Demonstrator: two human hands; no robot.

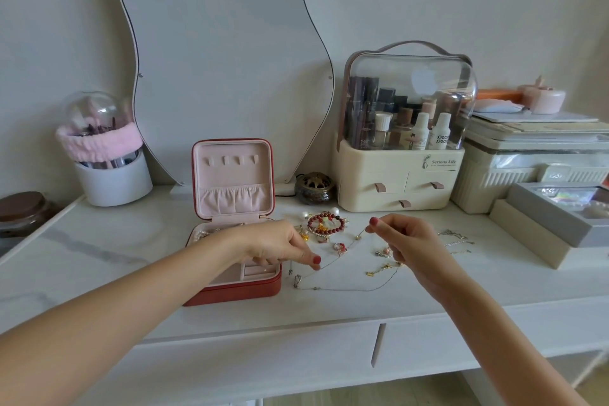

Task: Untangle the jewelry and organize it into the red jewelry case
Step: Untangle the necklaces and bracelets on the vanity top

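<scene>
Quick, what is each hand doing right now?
Left hand: pinching the thin silver chain above the table.
Right hand: pinching the same chain's other end, lifted higher.

Single head-worn view, angled forward and down, close over the dressing table (164,300).

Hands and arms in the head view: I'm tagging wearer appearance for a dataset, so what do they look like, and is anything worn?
Both forearms are bare, with no sleeves, watch or bracelet in sight. The left hand and right hand have short nails painted dark red. No rings can be made out on either.
</scene>
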